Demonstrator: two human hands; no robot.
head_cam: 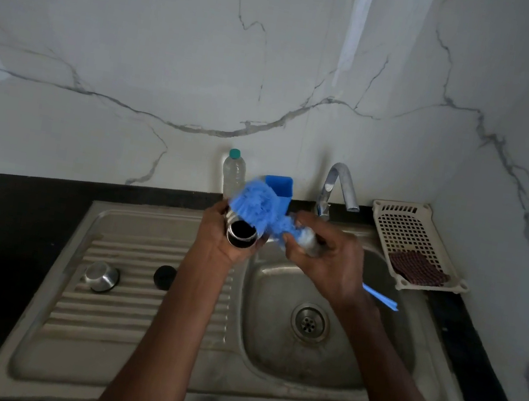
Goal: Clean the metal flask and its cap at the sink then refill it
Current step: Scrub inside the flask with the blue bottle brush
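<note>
Gripping the flask (241,231) (mouth open), left hand (216,231); right hand (326,262) clutches the blue brush (257,206).

Home kitchen: steel sink (138,329), tap (340,186), marble-look wall (142,42).

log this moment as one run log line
left hand: grips flask | right hand: holds blue brush | brush outside mouth | tap: no water visible

Left hand (221,231) grips shiny steel flask (241,234); right hand (323,258) holds blue plastic bottle brush (256,207), soft bristles. Below the hands, dull scuffed stainless sink (141,312). Polished metal cap (101,276) and matt black plastic stopper (164,277) lower left of the left hand.
</note>
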